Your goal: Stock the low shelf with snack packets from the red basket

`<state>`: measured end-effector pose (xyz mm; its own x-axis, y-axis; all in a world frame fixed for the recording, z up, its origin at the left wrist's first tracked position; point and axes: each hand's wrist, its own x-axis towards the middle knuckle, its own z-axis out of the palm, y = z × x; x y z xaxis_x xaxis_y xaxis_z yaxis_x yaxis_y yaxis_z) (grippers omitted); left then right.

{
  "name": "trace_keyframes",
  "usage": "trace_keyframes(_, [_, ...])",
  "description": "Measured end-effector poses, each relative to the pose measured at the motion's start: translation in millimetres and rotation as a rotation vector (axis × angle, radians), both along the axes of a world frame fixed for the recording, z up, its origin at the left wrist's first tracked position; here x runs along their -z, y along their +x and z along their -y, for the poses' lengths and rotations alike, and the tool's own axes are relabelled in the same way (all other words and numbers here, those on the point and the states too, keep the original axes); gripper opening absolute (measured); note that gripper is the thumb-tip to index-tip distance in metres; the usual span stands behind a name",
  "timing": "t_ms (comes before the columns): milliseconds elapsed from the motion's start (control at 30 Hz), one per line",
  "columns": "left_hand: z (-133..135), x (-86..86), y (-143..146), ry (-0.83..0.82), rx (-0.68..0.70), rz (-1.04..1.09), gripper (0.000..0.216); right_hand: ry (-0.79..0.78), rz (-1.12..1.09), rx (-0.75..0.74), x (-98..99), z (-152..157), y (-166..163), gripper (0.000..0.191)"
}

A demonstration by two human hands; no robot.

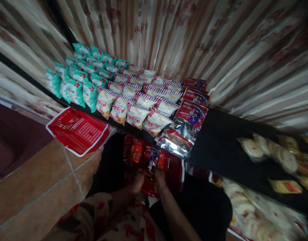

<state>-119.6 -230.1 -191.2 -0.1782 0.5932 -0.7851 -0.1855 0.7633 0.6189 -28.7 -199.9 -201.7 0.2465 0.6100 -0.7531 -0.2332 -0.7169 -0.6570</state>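
My left hand (138,182) and my right hand (159,179) are close together over a red basket (175,174) in my lap. Both are closed on a red snack packet (150,157) held between them. More red and orange packets (136,153) lie in the basket under the hands. The fingers are dim and partly hidden by the packet.
A black shelf (219,144) ahead carries rows of teal packets (76,85), white-orange packets (134,107), red packets (194,107) and silver-backed packets (175,139). Round pale cakes in bags (266,149) lie right. A second red basket (77,129) sits on the tiled floor, left.
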Motion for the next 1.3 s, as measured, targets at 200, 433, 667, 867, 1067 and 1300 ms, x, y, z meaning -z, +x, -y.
trace_keyframes(200, [11.9,-16.6,1.3,0.089,0.007,-0.159,0.013,0.055,0.059,0.006,-32.5,13.4,10.7,0.015])
trace_keyframes(433, [20.4,-51.4,-11.7,0.212,0.111,-0.122,0.013,0.156,-0.006,-0.145,-74.6,36.5,27.2,0.036])
trace_keyframes(667, [42.8,-111.5,-29.3,0.471,0.112,-0.212,0.020,0.394,-0.078,-0.296,-133.1,46.7,14.2,0.046])
trace_keyframes(867, [29.5,-150.0,-33.1,0.570,0.139,-0.173,0.027,0.501,0.013,-0.285,-159.7,34.6,12.7,0.044])
trace_keyframes(1067, [-24.0,-170.7,-13.0,0.753,0.198,-0.081,0.049,0.606,-0.022,-0.206,-189.0,-4.4,36.3,0.040])
trace_keyframes(1300, [-93.9,-210.7,21.3,1.156,0.524,-0.660,0.047,0.687,0.097,-0.073,-227.7,-82.2,86.4,0.037])
